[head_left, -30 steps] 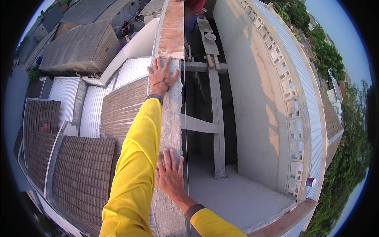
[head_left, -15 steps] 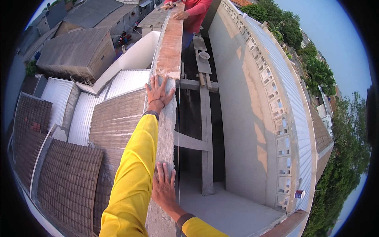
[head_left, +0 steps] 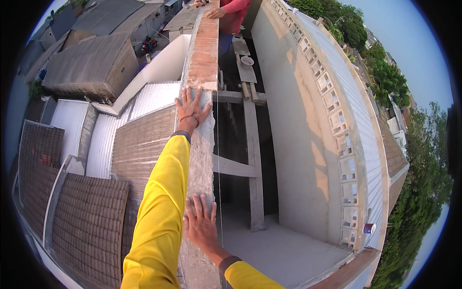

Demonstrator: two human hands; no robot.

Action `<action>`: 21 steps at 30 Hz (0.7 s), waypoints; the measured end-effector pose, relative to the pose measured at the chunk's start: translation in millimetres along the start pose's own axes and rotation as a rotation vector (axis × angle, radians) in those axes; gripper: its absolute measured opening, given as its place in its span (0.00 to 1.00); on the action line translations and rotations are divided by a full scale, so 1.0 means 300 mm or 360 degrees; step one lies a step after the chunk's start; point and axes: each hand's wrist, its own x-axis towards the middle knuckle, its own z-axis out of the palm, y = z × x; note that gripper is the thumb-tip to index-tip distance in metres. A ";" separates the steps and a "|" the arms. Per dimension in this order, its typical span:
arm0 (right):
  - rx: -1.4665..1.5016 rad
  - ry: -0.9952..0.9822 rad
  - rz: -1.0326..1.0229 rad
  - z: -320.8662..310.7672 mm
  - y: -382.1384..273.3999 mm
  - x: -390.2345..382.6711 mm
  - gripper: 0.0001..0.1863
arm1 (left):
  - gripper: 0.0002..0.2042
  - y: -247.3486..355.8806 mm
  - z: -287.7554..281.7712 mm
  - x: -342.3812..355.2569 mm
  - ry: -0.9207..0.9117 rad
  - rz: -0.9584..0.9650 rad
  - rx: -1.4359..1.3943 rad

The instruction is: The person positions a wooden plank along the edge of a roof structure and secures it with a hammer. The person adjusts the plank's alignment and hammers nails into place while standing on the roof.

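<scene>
My left hand (head_left: 193, 110) lies flat on the rough grey top of a narrow wall (head_left: 199, 164), fingers spread and pointing away from me. Its fingertips are close to where a reddish-brown brick section (head_left: 203, 53) of the wall begins. Nearer to me, my right hand (head_left: 202, 227) also rests palm down on the same wall top, its fingers apart. Neither hand holds anything. A thin taut string (head_left: 219, 183) runs along the wall's right side, just beside my right hand.
At the far end a person in a red sleeve (head_left: 234, 8) has a hand on the wall. Right of the wall is a deep drop with concrete beams (head_left: 254, 159) and a plank bearing a bowl (head_left: 247, 61). Roofs (head_left: 86, 212) lie below left. A small tub (head_left: 369, 228) stands right.
Both my hands stay on the wall top in nearly the same places. The view has shifted slightly, and the other person's hand appears a little farther left.
</scene>
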 end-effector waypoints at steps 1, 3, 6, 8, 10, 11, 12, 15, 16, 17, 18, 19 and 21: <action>0.0007 0.0007 0.0000 0.000 0.001 0.000 0.34 | 0.41 -0.001 -0.005 -0.001 -0.0026 -0.0006 -0.0006; 0.0012 0.0004 0.0004 -0.003 -0.003 -0.001 0.34 | 0.41 -0.002 -0.005 0.000 0.0022 0.0012 0.0010; 0.0015 -0.0008 0.0010 -0.009 -0.012 0.006 0.34 | 0.41 -0.015 -0.001 0.002 0.0050 0.0025 0.0012; 0.0028 0.0005 0.0011 -0.002 -0.011 0.007 0.34 | 0.42 -0.019 -0.003 0.009 0.0041 0.0028 0.0006; -0.0027 -0.0019 0.0032 -0.012 -0.009 0.005 0.34 | 0.42 -0.004 0.001 0.008 -0.0006 0.0037 -0.0007; -0.0054 -0.0030 0.0047 -0.019 -0.003 0.009 0.34 | 0.43 0.009 0.001 0.021 -0.0024 0.0044 0.0006; -0.0037 0.0007 0.0034 -0.016 -0.002 0.001 0.34 | 0.43 0.014 0.012 0.020 -0.0066 0.0047 0.0031; 0.0028 0.0052 0.0031 0.014 0.003 -0.018 0.34 | 0.45 -0.038 0.036 0.000 -0.0223 0.0098 0.0126; 0.0050 0.0044 0.0015 0.029 0.003 -0.014 0.34 | 0.45 -0.094 0.029 0.008 -0.0174 0.0177 0.0123; 0.0014 -0.0007 0.0004 0.017 -0.018 -0.016 0.35 | 0.44 -0.171 0.043 -0.011 -0.0011 0.0258 0.0064; -0.0009 -0.0014 -0.0010 0.022 -0.025 -0.019 0.35 | 0.44 -0.240 0.063 -0.049 0.0194 0.0325 -0.0007; -0.0012 -0.0060 0.0012 0.029 -0.017 -0.018 0.35 | 0.44 -0.254 0.065 -0.109 0.0276 0.0331 -0.0017; 0.0021 0.0002 0.0027 0.050 0.009 -0.013 0.35 | 0.43 -0.269 0.088 -0.256 0.0374 0.0289 -0.0075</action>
